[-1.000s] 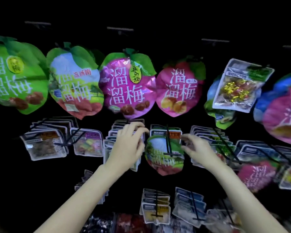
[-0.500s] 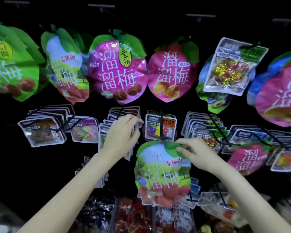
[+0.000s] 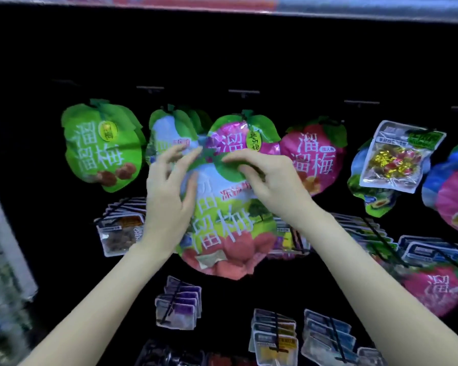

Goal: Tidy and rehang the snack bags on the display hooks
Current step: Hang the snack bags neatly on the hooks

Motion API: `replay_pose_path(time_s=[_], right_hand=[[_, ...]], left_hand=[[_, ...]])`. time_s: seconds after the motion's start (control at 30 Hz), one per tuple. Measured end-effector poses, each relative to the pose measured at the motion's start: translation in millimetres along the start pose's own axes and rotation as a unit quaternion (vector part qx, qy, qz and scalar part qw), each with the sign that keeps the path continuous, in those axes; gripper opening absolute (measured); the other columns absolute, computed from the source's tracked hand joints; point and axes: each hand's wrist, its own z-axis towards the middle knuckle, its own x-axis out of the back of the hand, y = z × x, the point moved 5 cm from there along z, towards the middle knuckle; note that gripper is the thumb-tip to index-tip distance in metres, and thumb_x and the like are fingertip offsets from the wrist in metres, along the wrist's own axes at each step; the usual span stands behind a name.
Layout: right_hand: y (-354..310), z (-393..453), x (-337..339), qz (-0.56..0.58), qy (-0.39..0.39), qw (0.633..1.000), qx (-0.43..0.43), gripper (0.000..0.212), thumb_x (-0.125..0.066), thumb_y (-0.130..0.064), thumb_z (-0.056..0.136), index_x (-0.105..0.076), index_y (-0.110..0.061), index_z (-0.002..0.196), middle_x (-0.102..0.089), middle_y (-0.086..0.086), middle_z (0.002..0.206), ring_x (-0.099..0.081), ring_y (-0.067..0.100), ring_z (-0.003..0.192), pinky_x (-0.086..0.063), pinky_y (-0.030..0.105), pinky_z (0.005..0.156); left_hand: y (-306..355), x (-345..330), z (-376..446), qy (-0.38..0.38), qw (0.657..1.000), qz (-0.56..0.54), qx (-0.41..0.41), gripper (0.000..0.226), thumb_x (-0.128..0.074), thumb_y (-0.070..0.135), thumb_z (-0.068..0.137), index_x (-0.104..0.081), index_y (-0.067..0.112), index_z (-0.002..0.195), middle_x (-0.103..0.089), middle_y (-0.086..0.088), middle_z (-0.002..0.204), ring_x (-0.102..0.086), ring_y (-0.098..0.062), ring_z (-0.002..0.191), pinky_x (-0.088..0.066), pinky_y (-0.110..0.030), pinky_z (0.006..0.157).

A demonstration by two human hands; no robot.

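R hand fingers pinch bag top, seemingly.

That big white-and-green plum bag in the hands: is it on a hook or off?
Off. The plum bag is held up by its leaf top in the right hand; no hook passes through it.

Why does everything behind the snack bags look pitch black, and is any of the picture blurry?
Head view: the display backing is unlit and reads as solid black, while the printed bags catch the light; the purple foil bag shows glare. The left edge is smeared by motion blur, and the left hand looks slightly soft.
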Motion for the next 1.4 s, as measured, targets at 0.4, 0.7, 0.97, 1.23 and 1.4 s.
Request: replay_pose_path(time_s=[0.4, 0.7, 0.97, 1.23, 1.4], right_hand=[[-15, 100, -65, -0.063, 0.083, 0.994, 0.019, 0.036, -0.043, 0.001, 0.09, -0.06, -0.001, 0.121, -0.068, 0.02, 0.103, -0.064, 0.033, 0.097, -0.048, 0.039, 0.086], [7, 114, -67, -0.06, 0.064, 0.996, -0.014, 0.034, -0.044, 0.004, 0.092, -0.059, -0.001, 0.122, -0.067, 0.017, 0.11, -0.06, 0.028, 0.107, -0.038, 0.018, 0.091], [8, 109, -80, -0.081, 0.083, 0.993, 0.018, 0.037, -0.046, 0.007, 0.087, -0.06, 0.0, 0.121, -0.069, 0.016, 0.097, -0.064, 0.028, 0.091, -0.037, 0.014, 0.08], [11, 114, -67, -0.065, 0.117, 0.991, 0.027, 0.035, -0.047, 0.007, 0.088, -0.061, 0.001, 0.119, -0.054, 0.002, 0.073, -0.043, 0.005, 0.072, -0.032, 0.01, 0.065], [16, 118, -71, -0.04, 0.046, 0.998, -0.003, 0.033, -0.044, 0.003, 0.093, -0.059, -0.002, 0.123, -0.068, 0.012, 0.1, -0.06, 0.019, 0.095, -0.036, 0.007, 0.081]], left_hand=[[-59, 18, 57, -0.092, 0.986, 0.138, -0.019, 0.059, -0.019, 0.043, 0.095, -0.031, 0.016, 0.145, -0.017, 0.005, 0.153, -0.012, -0.016, 0.143, -0.016, -0.037, 0.112], [-79, -4, 68, -0.11, 0.985, 0.131, -0.003, 0.066, -0.01, 0.048, 0.092, -0.023, 0.016, 0.148, -0.014, 0.002, 0.156, -0.009, -0.015, 0.144, -0.014, -0.034, 0.114], [-91, -6, 63, -0.107, 0.988, 0.114, 0.011, 0.062, -0.012, 0.046, 0.093, -0.025, 0.02, 0.147, -0.013, 0.006, 0.155, -0.01, -0.017, 0.144, -0.017, -0.041, 0.113], [-82, -3, 67, -0.038, 0.988, 0.142, -0.038, 0.05, -0.023, 0.032, 0.098, -0.036, 0.015, 0.143, -0.023, 0.003, 0.152, -0.013, -0.016, 0.142, -0.016, -0.043, 0.11], [-84, -7, 65, -0.073, 0.989, 0.13, -0.023, 0.057, -0.019, 0.042, 0.095, -0.028, 0.018, 0.146, -0.011, 0.014, 0.151, -0.005, -0.014, 0.143, -0.016, -0.043, 0.11]])
